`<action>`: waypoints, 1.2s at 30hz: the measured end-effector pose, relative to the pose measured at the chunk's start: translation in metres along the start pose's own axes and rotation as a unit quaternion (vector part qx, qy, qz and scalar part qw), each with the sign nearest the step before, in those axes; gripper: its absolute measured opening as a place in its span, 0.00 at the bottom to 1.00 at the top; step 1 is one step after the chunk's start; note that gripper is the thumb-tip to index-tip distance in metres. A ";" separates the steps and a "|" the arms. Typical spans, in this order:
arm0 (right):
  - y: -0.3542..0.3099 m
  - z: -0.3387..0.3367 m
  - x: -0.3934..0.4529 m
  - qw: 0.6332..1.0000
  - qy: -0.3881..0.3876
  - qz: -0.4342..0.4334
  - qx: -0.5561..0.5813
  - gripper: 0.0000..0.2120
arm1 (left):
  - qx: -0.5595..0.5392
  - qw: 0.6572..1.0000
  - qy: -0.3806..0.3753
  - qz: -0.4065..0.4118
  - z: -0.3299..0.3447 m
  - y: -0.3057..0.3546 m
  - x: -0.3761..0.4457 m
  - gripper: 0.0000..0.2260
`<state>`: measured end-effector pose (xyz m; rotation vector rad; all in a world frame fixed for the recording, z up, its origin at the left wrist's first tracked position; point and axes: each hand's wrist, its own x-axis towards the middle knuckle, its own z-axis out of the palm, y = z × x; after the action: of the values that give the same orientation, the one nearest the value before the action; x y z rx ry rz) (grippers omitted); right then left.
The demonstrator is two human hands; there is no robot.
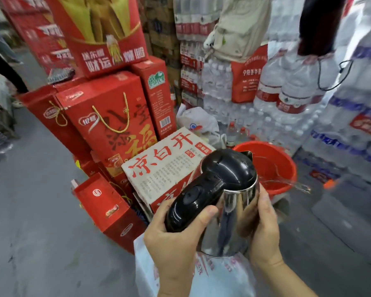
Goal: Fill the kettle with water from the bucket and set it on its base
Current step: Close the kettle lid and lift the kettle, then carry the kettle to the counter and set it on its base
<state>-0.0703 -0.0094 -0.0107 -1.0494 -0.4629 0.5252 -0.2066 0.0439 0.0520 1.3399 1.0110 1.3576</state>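
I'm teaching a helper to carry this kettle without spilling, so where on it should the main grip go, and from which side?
Grip the black handle of the kettle, coming from the side opposite the spout. It sticks out from the body as a thick bar the left hand already wraps. The steel wall is smooth and rounded, probably slippery, so the right hand only steadies it.

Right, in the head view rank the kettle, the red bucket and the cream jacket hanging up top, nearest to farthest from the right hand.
1. Kettle: the right hand touches its steel side.
2. Red bucket: on the floor just beyond the kettle, right of centre.
3. Cream jacket: hanging high at the back, over the bottled water.
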 end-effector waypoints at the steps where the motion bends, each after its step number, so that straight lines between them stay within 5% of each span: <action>1: -0.022 0.001 0.003 1.000 0.005 -0.010 -0.007 0.27 | -0.009 1.000 -0.006 -0.003 0.007 0.021 0.002 0.20; 10: -0.212 -0.034 -0.001 0.988 0.035 -0.118 -0.096 0.31 | -0.151 0.981 -0.119 0.007 0.078 0.190 -0.008 0.21; 14: -0.270 -0.060 -0.015 0.980 0.085 -0.149 -0.102 0.25 | -0.187 0.963 -0.195 -0.006 0.110 0.235 -0.023 0.19; 19: -0.315 -0.098 -0.041 0.961 0.162 -0.202 -0.099 0.30 | -0.203 0.931 -0.301 -0.036 0.152 0.261 -0.053 0.14; 27: -0.359 -0.162 -0.122 0.888 0.383 -0.229 -0.113 0.25 | -0.212 0.849 -0.476 -0.086 0.210 0.278 -0.147 0.13; 36: -0.408 -0.251 -0.252 0.770 0.565 -0.265 -0.137 0.24 | -0.232 0.704 -0.656 -0.146 0.250 0.308 -0.310 0.12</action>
<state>-0.0454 -0.4973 0.2220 -1.2481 0.2761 -0.7264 0.0068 -0.3384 0.2995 1.2378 -0.1442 0.1245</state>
